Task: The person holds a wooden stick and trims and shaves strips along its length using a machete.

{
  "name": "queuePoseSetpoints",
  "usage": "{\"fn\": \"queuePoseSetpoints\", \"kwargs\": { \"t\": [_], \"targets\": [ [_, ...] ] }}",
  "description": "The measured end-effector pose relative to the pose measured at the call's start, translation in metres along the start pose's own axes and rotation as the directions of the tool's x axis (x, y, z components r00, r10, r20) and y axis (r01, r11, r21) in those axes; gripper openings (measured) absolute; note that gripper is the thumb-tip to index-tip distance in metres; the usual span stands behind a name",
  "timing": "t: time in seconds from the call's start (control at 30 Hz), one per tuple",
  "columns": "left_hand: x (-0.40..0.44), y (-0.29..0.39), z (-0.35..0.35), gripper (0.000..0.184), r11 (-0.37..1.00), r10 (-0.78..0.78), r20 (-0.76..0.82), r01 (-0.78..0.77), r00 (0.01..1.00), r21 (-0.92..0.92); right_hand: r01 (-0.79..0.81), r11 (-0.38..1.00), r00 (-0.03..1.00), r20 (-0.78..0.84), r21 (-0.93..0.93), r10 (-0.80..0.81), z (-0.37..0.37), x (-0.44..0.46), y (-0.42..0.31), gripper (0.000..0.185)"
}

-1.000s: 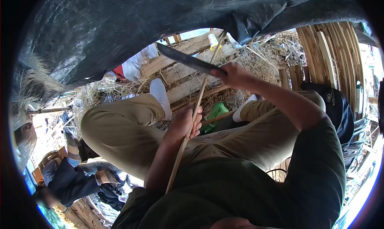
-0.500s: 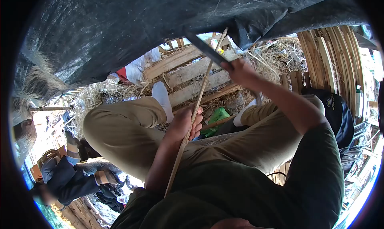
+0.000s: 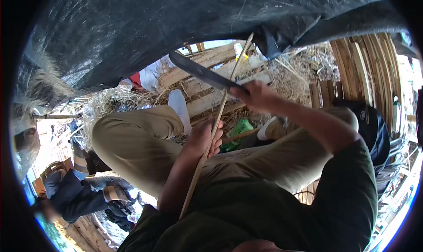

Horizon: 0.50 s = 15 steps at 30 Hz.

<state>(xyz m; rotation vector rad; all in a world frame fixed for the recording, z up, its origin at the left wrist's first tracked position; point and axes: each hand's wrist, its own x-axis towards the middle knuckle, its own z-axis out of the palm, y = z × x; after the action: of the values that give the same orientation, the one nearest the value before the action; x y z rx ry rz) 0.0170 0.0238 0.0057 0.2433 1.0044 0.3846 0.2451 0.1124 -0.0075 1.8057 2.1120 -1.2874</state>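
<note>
A long, thin wooden stick (image 3: pixel 197 175) slants from beside my left forearm up toward the dark sheet. My left hand (image 3: pixel 204 138) is wrapped round it near its middle, above my lap. In my right hand (image 3: pixel 257 96) is the handle of a machete (image 3: pixel 200 71), its dark, broad blade pointing up and left. The blade crosses the stick above my left hand, close to the right hand's grip; whether its edge bites into the wood I cannot tell.
A black plastic sheet (image 3: pixel 132 27) hangs low across the top. Wooden slats (image 3: pixel 205 104) and straw (image 3: pixel 304 67) lie around my feet. Boards (image 3: pixel 363 67) stand at right beside a black bag (image 3: pixel 374 128). Another person (image 3: pixel 79 194) sits at lower left.
My right hand has moved down and slightly left with the machete, so the blade now crosses the stick lower, nearer my left hand. The left hand and stick stay nearly in place.
</note>
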Motion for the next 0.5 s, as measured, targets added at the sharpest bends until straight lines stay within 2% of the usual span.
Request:
{"fn": "queuePoseSetpoints", "kwargs": {
  "t": [0.03,0.13,0.2,0.23,0.3,0.37,0.43,0.5],
  "targets": [
    [-0.002,-0.002,0.001,0.021,1.0,-0.004,-0.009,0.004,1.0,-0.01,-0.095,0.995,0.985,0.149,0.007,0.093,-0.008,0.002,-0.001,0.049],
    [0.005,0.001,-0.002,0.021,1.0,0.002,-0.004,-0.002,1.0,0.028,-0.143,0.972,0.987,0.041,-0.184,0.153,-0.035,0.028,0.031,0.047],
    [0.002,0.003,0.002,0.021,1.0,-0.002,-0.02,0.002,1.0,0.021,-0.079,0.949,0.997,-0.046,-0.306,0.067,-0.016,0.037,0.051,0.051],
    [0.001,0.003,0.004,0.02,1.0,-0.006,-0.029,0.006,1.0,0.015,-0.004,0.953,0.999,-0.052,-0.302,-0.012,-0.007,0.024,0.035,0.047],
    [0.0,-0.002,-0.002,0.019,0.999,-0.016,0.006,0.016,1.0,-0.041,0.145,0.942,0.983,-0.061,-0.303,-0.171,0.011,-0.003,0.005,0.054],
    [0.001,-0.005,-0.005,0.02,0.998,-0.035,0.013,0.036,0.999,-0.06,0.069,0.997,0.995,-0.071,0.036,-0.066,0.017,-0.008,-0.004,0.062],
    [0.007,-0.004,-0.004,0.023,0.998,-0.031,0.006,0.031,1.0,-0.051,-0.001,1.0,0.998,-0.055,0.03,0.002,0.004,0.01,0.015,0.056],
    [0.007,-0.004,-0.006,0.021,1.0,-0.008,-0.009,0.008,1.0,-0.014,-0.119,0.99,0.977,-0.187,-0.074,0.104,-0.011,0.03,0.036,0.058]
  ]
}}
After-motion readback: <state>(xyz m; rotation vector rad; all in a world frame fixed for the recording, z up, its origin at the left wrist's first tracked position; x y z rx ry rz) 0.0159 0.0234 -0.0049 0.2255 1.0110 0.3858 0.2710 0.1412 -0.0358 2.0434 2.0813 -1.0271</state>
